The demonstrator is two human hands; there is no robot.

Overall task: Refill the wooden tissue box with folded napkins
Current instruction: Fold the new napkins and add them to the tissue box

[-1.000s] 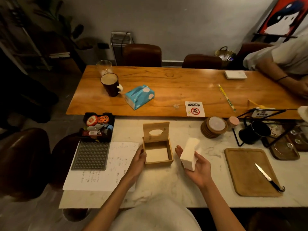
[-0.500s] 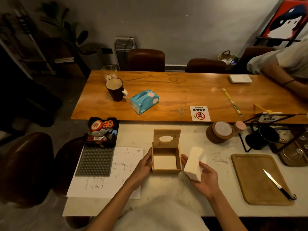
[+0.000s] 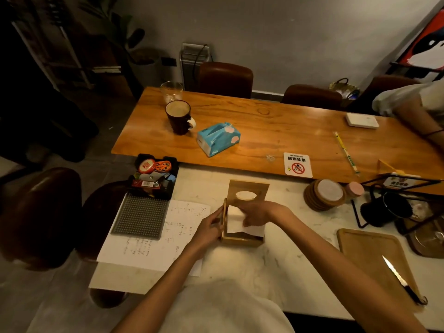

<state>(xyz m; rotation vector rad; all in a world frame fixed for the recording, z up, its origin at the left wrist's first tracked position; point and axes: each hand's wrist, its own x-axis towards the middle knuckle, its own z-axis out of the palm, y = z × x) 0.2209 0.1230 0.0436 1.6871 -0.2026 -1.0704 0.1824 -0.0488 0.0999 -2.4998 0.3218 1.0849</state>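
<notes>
The wooden tissue box (image 3: 240, 241) stands on the white marble counter in front of me, its hinged lid (image 3: 248, 189) with an oval slot standing upright at the back. My right hand (image 3: 258, 212) reaches over the box and grips a stack of white folded napkins (image 3: 236, 223), which sits tilted in the box's mouth with one corner over the right wall. Against the box's left wall rests my left hand (image 3: 209, 228), steadying it. The inside of the box is hidden by the napkins.
A sheet of paper (image 3: 156, 239) and a grey studded mat (image 3: 141, 216) lie left of the box. Coasters (image 3: 324, 194) and a black mug (image 3: 384, 209) stand to the right, with a knife (image 3: 401, 280) on a wooden cutting board (image 3: 365, 251). Another person's arm (image 3: 418, 116) rests on the wooden table beyond.
My right hand has moved left from beside the box and brought the napkin stack down into its opening. The left hand stays on the box's left wall.
</notes>
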